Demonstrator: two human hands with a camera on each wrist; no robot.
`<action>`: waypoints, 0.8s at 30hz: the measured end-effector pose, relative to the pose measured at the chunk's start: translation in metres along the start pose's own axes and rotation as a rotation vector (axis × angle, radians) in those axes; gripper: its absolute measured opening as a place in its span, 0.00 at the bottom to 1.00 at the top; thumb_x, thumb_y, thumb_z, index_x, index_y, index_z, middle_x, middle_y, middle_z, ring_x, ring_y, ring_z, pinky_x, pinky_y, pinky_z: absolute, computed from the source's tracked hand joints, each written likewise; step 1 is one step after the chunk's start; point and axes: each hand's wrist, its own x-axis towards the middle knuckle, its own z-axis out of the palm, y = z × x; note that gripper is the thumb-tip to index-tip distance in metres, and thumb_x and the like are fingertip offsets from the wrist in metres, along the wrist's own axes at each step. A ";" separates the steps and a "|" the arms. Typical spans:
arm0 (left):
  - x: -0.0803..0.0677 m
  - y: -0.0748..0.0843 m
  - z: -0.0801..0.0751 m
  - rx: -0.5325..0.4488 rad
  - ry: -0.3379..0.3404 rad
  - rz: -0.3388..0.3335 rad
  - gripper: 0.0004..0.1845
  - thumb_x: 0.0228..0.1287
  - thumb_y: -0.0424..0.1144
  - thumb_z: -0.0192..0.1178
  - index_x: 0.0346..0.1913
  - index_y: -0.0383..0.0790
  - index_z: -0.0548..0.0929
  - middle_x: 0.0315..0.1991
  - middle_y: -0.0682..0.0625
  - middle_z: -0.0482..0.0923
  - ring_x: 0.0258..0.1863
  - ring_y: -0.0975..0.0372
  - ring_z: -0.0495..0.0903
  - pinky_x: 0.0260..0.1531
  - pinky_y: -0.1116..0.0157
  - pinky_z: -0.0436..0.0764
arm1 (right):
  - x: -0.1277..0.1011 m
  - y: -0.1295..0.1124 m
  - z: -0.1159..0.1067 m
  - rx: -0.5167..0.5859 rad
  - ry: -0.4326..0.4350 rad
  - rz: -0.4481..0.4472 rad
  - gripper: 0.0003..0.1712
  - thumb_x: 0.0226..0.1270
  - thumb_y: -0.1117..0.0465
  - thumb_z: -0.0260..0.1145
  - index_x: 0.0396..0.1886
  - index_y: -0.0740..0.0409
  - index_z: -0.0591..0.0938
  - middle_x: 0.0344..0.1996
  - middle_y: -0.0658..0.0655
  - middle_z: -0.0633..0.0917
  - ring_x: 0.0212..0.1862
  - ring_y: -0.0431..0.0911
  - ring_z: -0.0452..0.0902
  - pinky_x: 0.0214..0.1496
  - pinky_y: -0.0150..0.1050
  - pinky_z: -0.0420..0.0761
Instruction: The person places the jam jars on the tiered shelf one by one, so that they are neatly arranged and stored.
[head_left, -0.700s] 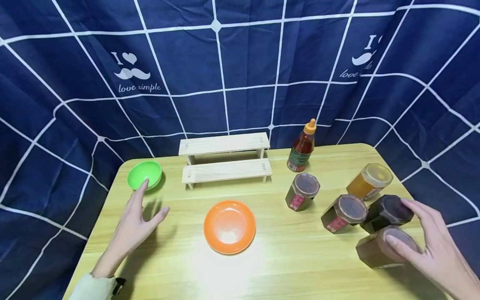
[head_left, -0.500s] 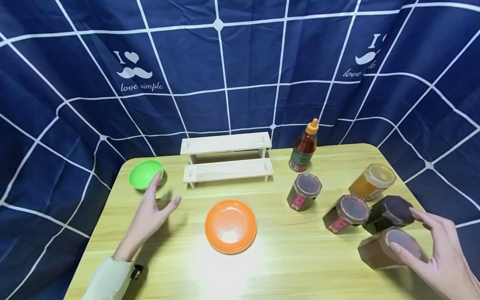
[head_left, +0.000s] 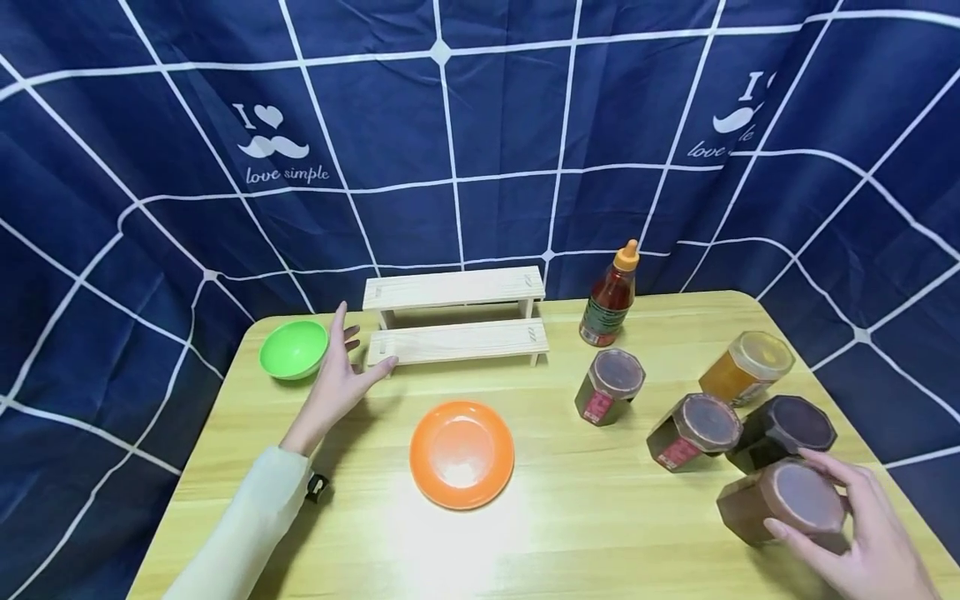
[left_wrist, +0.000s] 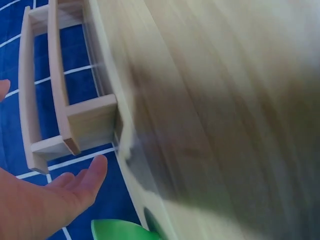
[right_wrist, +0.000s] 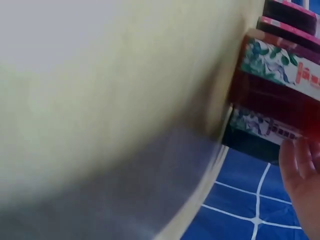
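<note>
Two hands out, one on a jar, one by the wooden rack

The nearest jar [head_left: 783, 502] sits at the tabletop's [head_left: 585, 533] right front corner and is cupped by the right hand [head_left: 862, 546], fingers curled round its lid and side; how firm the hold is can't be made out. The left hand [head_left: 339, 385] is spread flat with straight fingers, nothing held, between the green bowl [head_left: 293, 348] and the rack [head_left: 454, 321], fingertips just beside the lower shelf. Risk-wise: the jar is crowded against a dark jar [head_left: 783, 429] and another one [head_left: 690, 429], so those could probably get knocked if it's lifted at an angle, and being so close to the edge it could be dropped off.
</note>
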 end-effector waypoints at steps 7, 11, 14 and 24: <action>0.018 -0.012 0.006 0.060 -0.064 0.078 0.69 0.64 0.42 0.82 0.90 0.57 0.36 0.88 0.39 0.43 0.81 0.40 0.57 0.73 0.37 0.66 | -0.012 -0.002 0.006 -0.017 -0.029 0.176 0.64 0.39 0.72 0.93 0.79 0.60 0.71 0.61 0.24 0.70 0.53 0.19 0.68 0.46 0.15 0.68; 0.023 -0.016 0.007 0.098 -0.076 0.106 0.70 0.62 0.41 0.84 0.90 0.58 0.38 0.89 0.44 0.42 0.82 0.42 0.55 0.75 0.36 0.62 | -0.015 -0.005 0.012 0.073 0.011 0.141 0.67 0.30 0.84 0.89 0.77 0.66 0.69 0.60 0.33 0.75 0.51 0.22 0.75 0.44 0.16 0.75; 0.025 -0.019 0.006 0.073 -0.089 0.094 0.69 0.63 0.39 0.83 0.90 0.59 0.39 0.88 0.40 0.46 0.82 0.41 0.58 0.74 0.35 0.63 | -0.017 -0.007 0.013 0.083 0.003 0.141 0.66 0.32 0.85 0.88 0.77 0.64 0.69 0.60 0.34 0.75 0.51 0.22 0.76 0.45 0.16 0.75; 0.035 -0.026 0.001 -0.033 -0.148 0.133 0.64 0.65 0.29 0.79 0.90 0.55 0.44 0.77 0.31 0.65 0.71 0.36 0.73 0.73 0.36 0.66 | -0.011 -0.012 0.005 -0.018 -0.044 0.221 0.61 0.40 0.71 0.93 0.75 0.55 0.71 0.54 0.26 0.72 0.46 0.19 0.71 0.37 0.17 0.73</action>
